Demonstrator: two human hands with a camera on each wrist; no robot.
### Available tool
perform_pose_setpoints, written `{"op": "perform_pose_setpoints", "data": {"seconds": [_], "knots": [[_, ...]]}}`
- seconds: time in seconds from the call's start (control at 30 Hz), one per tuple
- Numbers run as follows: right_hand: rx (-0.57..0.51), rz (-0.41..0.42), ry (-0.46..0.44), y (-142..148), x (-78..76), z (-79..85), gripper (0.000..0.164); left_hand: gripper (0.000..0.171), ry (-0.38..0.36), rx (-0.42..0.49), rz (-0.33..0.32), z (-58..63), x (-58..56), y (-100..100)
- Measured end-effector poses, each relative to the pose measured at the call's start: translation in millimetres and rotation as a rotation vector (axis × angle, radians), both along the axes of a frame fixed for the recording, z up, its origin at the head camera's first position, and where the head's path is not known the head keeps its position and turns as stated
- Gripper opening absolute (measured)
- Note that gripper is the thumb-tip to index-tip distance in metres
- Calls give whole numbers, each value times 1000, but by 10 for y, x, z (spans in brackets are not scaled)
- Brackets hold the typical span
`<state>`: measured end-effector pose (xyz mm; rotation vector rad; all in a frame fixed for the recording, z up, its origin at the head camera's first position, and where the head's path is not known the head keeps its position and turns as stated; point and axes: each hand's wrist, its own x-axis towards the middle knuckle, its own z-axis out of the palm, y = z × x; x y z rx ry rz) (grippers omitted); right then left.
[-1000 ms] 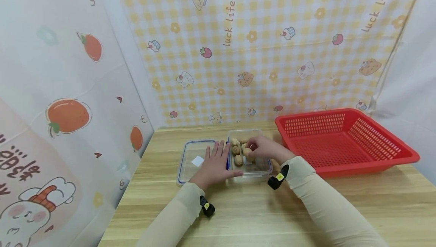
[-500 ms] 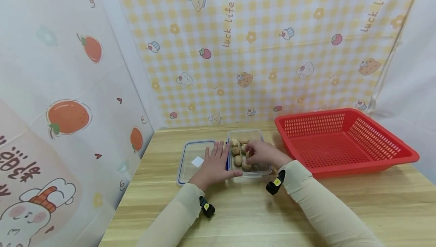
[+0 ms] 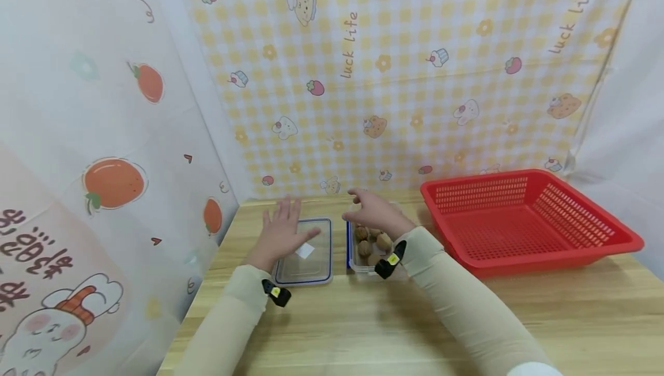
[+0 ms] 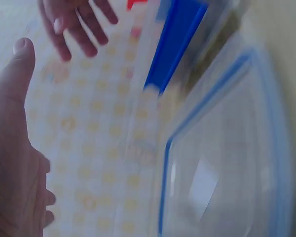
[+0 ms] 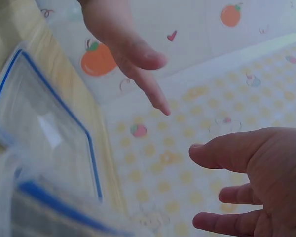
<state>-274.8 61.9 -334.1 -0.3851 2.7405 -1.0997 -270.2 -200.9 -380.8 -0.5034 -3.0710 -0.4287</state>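
Note:
A clear plastic food container point(image 3: 351, 256) stands on the table with several walnuts point(image 3: 365, 248) inside. Left of it lies its clear lid point(image 3: 320, 266), with a blue seal and a small white label. My left hand point(image 3: 280, 232) hovers over the lid's left side, fingers straight and thumb spread, and holds nothing. Over the container is my right hand point(image 3: 381, 213), hiding part of the walnuts. In the right wrist view the right thumb and fingers point(image 5: 232, 195) reach out apart with nothing between them. A blue latch strip point(image 4: 175, 47) shows in the left wrist view.
To the right of the container stands a big red plastic basket point(image 3: 519, 258) with slotted walls. A checked cloth point(image 3: 394, 105) with printed figures hangs behind the wooden table point(image 3: 373, 330); a printed white cloth point(image 3: 171, 105) hangs at the left.
My right hand has let go of the walnut and risen from the container's inside. My left hand has left the container's edge, moving left and up over the lid.

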Motion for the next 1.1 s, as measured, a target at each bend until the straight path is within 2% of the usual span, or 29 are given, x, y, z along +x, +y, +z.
{"op": "perform_pose_setpoints", "data": {"seconds": [0.1, 0.2, 0.23, 0.3, 0.43, 0.53, 0.7, 0.87, 0.97, 1.1], "knots": [[-33, 6, -40, -202, -88, -22, 83, 106, -41, 25, 71, 10, -70, -251], [-21, 20, -95, -387, -181, -98, 85, 109, -129, 68, 137, -56, -131, -452], [-7, 25, -120, -445, -200, -124, 81, 110, -157, 75, 149, -86, -145, -504], [59, 38, -153, -552, -232, -176, 66, 108, -216, 109, 166, -133, -159, -579], [180, 69, -225, -732, -280, -288, 21, 96, -295, 162, 175, -207, -175, -635], [275, 88, -227, -839, -327, -402, 9, 85, -327, 198, 202, -233, -176, -622], [438, 96, -173, -954, -410, -576, 4, 67, -387, 310, 254, -296, -198, -582], [537, 110, -123, -1015, -470, -674, 12, 45, -406, 446, 313, -396, -199, -553], [513, 84, -128, -1028, -495, -672, 17, 36, -407, 513, 347, -403, -210, -570], [374, 36, -201, -965, -499, -513, 15, 31, -416, 604, 362, -326, -233, -639]]}}
